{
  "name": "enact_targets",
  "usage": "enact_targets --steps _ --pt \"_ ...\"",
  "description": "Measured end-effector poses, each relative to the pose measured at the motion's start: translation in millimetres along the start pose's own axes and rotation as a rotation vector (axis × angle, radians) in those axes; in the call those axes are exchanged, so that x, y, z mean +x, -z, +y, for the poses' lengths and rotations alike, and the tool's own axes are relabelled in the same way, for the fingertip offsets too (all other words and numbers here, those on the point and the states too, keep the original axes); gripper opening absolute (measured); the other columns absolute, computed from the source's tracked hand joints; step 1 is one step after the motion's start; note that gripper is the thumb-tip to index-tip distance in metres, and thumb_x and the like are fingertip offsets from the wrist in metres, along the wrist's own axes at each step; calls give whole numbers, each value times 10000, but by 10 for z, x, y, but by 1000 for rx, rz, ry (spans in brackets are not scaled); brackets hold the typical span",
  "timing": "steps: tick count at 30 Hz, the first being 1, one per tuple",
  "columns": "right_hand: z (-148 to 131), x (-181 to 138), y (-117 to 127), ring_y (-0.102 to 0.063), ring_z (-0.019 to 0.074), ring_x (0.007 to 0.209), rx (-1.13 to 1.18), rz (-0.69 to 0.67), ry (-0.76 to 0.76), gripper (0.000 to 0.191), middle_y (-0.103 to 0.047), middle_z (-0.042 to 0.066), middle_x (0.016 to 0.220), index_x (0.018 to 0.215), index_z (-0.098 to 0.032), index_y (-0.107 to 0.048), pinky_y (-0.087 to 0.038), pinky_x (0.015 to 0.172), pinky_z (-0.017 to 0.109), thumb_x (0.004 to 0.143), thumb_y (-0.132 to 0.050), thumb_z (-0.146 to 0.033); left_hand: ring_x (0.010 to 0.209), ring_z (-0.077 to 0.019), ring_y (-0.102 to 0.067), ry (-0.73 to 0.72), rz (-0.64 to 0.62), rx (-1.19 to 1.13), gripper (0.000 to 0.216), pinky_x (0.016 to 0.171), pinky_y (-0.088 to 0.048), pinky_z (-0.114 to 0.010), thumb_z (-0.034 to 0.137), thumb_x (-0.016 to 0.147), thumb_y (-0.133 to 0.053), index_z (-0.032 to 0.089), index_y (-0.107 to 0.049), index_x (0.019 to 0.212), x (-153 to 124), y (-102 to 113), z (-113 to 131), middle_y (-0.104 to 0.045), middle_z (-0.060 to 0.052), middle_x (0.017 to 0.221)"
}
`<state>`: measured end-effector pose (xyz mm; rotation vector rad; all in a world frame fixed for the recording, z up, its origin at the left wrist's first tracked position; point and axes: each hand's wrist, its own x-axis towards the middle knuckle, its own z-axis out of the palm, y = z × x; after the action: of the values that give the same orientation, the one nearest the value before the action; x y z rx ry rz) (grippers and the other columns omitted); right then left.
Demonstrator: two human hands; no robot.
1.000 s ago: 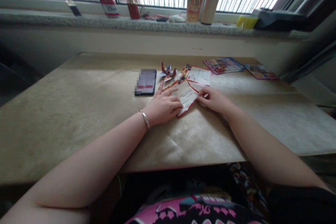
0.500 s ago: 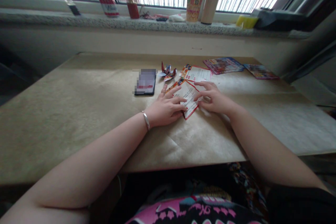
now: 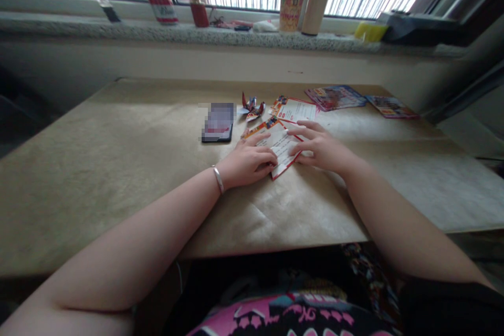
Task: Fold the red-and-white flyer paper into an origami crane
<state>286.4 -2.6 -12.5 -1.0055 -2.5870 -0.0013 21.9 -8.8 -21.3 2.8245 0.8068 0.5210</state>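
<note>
A white printed sheet of paper point(image 3: 280, 146) with red edges and a colourful orange strip lies on the table at an angle between my hands. My left hand point(image 3: 252, 161), with a silver bracelet at the wrist, is at its left side, index finger and thumb closed at the paper's near-left edge. Spread over the right side of the sheet are the fingers of my right hand point(image 3: 315, 146), its thumb and index finger at the right corner. The fingers partly cover the print. Just beyond stands a folded paper figure point(image 3: 252, 109) with pointed tips.
A phone point(image 3: 219, 123) lies left of the paper. Behind the sheet is another printed sheet point(image 3: 299, 110), and farther right lie colourful printed papers point(image 3: 334, 98) and another colourful piece point(image 3: 391, 107). The windowsill point(image 3: 236, 37) bears a red can point(image 3: 160, 2), a cup point(image 3: 292, 5) and other items.
The sheet has shifted slightly and more of its printed face shows. My left fingers have drawn in from a wider spread; my right fingers have moved slightly over the sheet.
</note>
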Motion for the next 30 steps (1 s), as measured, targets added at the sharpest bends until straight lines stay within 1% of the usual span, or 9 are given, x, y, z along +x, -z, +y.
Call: enact_targets --steps 4,8,11,16,20,24,27,30 --pt "-63 34 -7 -440 302 1324 -7 -22 41 124 -661 27 1251 893 -290 -755 -378 1094 519 790 -702 -246 1370 -285 -393 0 13 -38 206 1122 -326 -513 290 910 -536 256 -723 990 11 -10 -19 -717 -21 1104" --pt "-115 53 -8 -497 288 1271 -54 -50 84 132 -697 25 1189 909 -272 -749 -381 1080 489 841 -639 -247 1307 -255 -468 14 26 -62 218 1113 -355 -475 302 921 -522 273 -732 971 18 -38 -64 -728 2 1073" --pt "-171 67 4 -534 274 1228 -78 -64 98 152 -715 22 1146 897 -265 -744 -377 1070 472 853 -605 -220 1290 -238 -481 13 21 -80 238 1112 -359 -462 313 935 -503 288 -735 983 17 -62 -104 -737 19 1058" --pt "-269 94 10 -593 250 1128 -143 -72 73 207 -749 30 1013 861 -251 -734 -374 1057 444 870 -537 -188 1278 -231 -493 36 23 -107 250 1117 -355 -447 330 939 -498 284 -739 983 10 -73 -125 -738 21 1061" --pt "-281 99 -27 -605 244 1073 -144 -20 70 217 -742 60 976 879 -231 -729 -393 1026 411 855 -519 -181 1296 -232 -479 45 16 -118 245 1115 -356 -445 328 929 -508 276 -743 977 9 -50 -94 -734 10 1068" --pt "-259 110 -90 -607 252 993 -104 43 -22 175 -726 85 962 883 -214 -718 -424 965 420 847 -547 -223 1289 -238 -482 49 3 -109 230 1117 -345 -459 340 923 -527 275 -747 943 13 -30 -65 -733 6 1063" --pt "-226 126 -152 -594 252 1011 -24 100 -73 132 -717 73 953 848 -221 -706 -433 954 430 849 -580 -260 1303 -259 -463 48 -15 -95 220 1122 -326 -486 331 917 -541 268 -748 959 11 -33 -59 -724 -1 1091" --pt "-177 130 -216 -574 248 1065 63 173 -122 100 -696 70 1040 826 -230 -703 -436 976 447 845 -611 -263 1360 -304 -385 54 -10 -80 218 1149 -251 -547 312 906 -553 278 -748 997 5 -34 -40 -716 3 1118"
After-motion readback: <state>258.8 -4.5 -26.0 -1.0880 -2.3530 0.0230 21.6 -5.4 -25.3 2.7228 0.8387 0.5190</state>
